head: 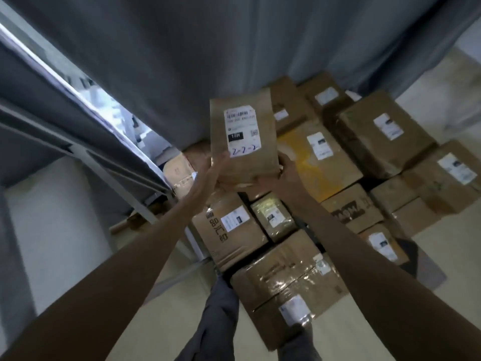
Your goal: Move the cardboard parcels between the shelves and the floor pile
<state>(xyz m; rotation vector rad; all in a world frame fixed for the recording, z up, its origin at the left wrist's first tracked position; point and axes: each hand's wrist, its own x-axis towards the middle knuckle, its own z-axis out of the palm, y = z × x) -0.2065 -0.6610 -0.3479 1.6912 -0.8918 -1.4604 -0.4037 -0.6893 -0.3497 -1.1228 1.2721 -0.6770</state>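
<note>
**Parcel held up between shelf and pile**

Grey curtains (182, 61) hang behind a metal shelf frame (109, 162) at nine o'clock. Just right of it, the left hand (210, 173) presses straight fingers flat against the raised parcel (243, 142), which sits near centre with its label facing up. At three o'clock of that parcel, the right hand (286, 173) curls round its lower corner. Below and out to four o'clock lies the floor pile (338, 178). Judging by the lift, a carry is under way; next comes choosing shelf or pile and steadying both sides.
</note>
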